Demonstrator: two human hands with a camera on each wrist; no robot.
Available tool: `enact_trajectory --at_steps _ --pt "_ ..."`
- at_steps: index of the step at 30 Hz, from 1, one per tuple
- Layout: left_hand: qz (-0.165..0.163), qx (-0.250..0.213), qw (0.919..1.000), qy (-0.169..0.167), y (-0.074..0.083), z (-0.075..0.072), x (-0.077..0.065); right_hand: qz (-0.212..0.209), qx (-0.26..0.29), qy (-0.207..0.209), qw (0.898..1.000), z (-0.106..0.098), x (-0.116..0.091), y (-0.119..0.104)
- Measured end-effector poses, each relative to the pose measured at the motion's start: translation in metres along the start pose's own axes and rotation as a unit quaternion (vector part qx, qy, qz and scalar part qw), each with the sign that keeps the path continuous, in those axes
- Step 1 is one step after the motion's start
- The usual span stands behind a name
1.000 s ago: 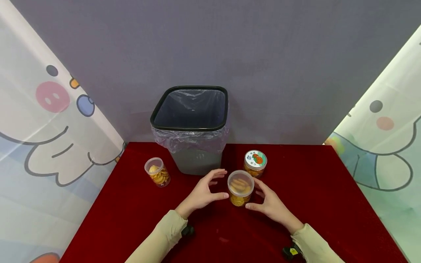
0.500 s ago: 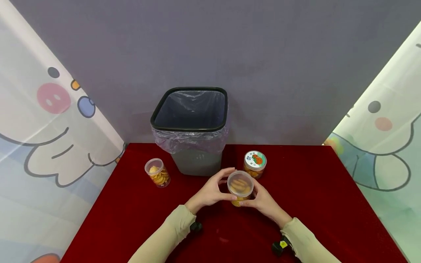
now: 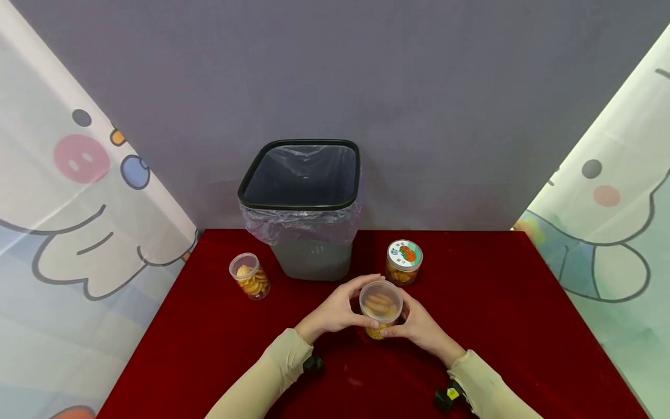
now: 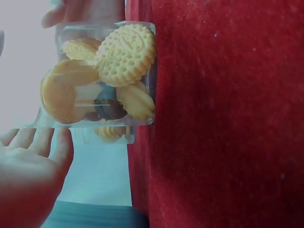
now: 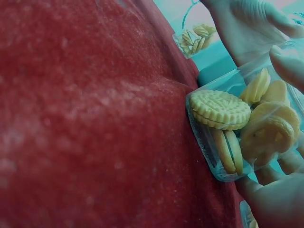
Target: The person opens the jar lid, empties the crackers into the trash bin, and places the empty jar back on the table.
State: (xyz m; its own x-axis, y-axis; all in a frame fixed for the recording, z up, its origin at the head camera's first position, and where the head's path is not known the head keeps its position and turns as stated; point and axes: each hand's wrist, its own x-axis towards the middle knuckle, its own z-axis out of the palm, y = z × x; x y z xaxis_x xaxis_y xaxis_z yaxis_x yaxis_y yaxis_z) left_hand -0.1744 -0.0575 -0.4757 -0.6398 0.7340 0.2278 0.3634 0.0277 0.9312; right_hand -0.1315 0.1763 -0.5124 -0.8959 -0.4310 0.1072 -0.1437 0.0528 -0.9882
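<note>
- One cookie jar (image 3: 381, 304), grasped by both left hand (image 3: 334, 311) and right hand (image 3: 423, 327), well in from the surface's (image 3: 497, 291) far edge.
- Second jar (image 3: 252, 279): near left edge.
- Third jar (image 3: 403, 261), printed lid: near far edge.
- One bin (image 3: 314, 256): near far edge.

The left hand (image 4: 33, 175) touches a clear jar (image 4: 85, 92) of biscuits (image 4: 126, 54), the right hand (image 4: 90, 12) opposite; a second container (image 4: 130, 136) shows behind, beside the red-covered bench (image 4: 228, 114).
</note>
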Motion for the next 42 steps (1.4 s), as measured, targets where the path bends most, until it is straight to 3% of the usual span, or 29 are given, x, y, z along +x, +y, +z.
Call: enact_trajectory --at_steps 10,19,27,42 --pt "-0.007 -0.043 0.9989 0.017 -0.005 0.005 -0.004 0.029 -0.037 0.035 0.998 0.004 -0.003 -0.003" --pt "0.011 -0.049 0.9985 0.023 -0.008 0.006 -0.005 0.018 -0.053 0.047 0.997 0.005 -0.004 -0.001" --pt "-0.014 -0.048 0.9979 0.040 -0.006 0.008 -0.007 0.017 -0.055 0.048 0.997 0.005 -0.005 0.000" --pt "-0.015 -0.043 0.9965 0.070 0.001 0.013 -0.008 0.011 -0.064 0.057 0.996 0.008 -0.005 0.000"
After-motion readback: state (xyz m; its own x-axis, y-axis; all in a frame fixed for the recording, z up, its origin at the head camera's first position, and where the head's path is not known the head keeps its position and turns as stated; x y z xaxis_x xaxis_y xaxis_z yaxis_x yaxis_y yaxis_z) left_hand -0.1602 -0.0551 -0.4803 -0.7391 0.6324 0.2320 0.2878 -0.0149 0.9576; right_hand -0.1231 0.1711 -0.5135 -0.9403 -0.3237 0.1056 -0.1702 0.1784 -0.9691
